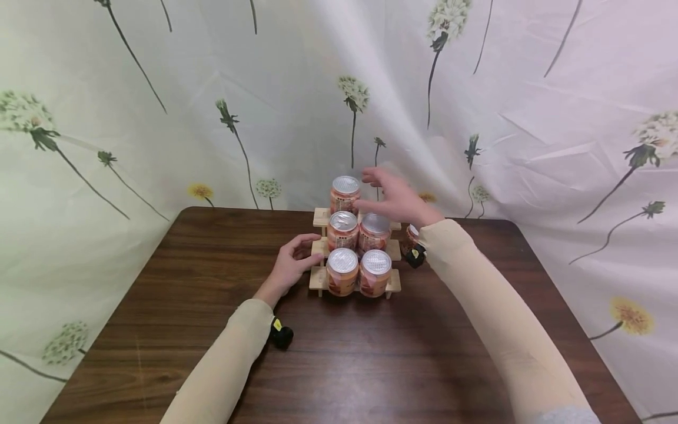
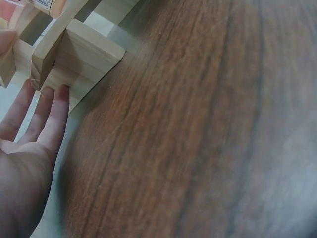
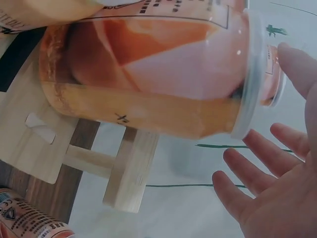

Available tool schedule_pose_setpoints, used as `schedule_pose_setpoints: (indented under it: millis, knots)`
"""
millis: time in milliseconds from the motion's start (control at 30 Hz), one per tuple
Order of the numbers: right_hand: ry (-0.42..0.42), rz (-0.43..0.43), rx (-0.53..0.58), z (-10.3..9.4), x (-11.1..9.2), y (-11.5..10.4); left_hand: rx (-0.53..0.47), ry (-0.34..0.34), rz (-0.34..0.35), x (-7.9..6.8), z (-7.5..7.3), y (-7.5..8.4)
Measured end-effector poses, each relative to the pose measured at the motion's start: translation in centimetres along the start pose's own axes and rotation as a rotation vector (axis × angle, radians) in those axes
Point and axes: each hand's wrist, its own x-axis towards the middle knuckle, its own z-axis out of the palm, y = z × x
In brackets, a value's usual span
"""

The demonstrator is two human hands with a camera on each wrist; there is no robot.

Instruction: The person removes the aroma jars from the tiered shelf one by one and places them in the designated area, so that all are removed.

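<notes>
A three-tier wooden rack (image 1: 318,278) bears several clear jars of orange fruit with silvery lids. A single jar (image 1: 345,200) stands at the left of the top tier. Two jars stand on the middle tier, including the left one (image 1: 342,235), and two on the bottom, including the right one (image 1: 375,280). My left hand (image 1: 290,263) is at the rack's left side, its straight fingers (image 2: 53,116) touching the wood. Over the top tier, my right hand (image 1: 394,197) spreads its fingers beside the upper jar and holds nothing.
Another jar (image 1: 412,232) is on the table right of the rack, partly hidden by my right wrist. The dark wooden table (image 1: 212,282) reaches back to a pale curtain (image 1: 296,118) printed with dandelions.
</notes>
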Motion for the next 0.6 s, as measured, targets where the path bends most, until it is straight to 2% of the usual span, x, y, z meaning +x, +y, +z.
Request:
schedule_pose_setpoints:
  millis: [300,433,600]
  knots:
    - [-0.076,-0.042,-0.017,0.6,1.6,-0.6,-0.005,0.001,0.022,0.0,0.0,-0.2]
    - [-0.110,-0.011,-0.015,1.1,1.9,-1.0,-0.005,0.000,0.023,-0.1,-0.1,-0.2]
    - [-0.099,0.033,-0.011,1.6,2.2,-1.4,-0.009,0.000,0.028,-0.1,-0.1,-0.2]
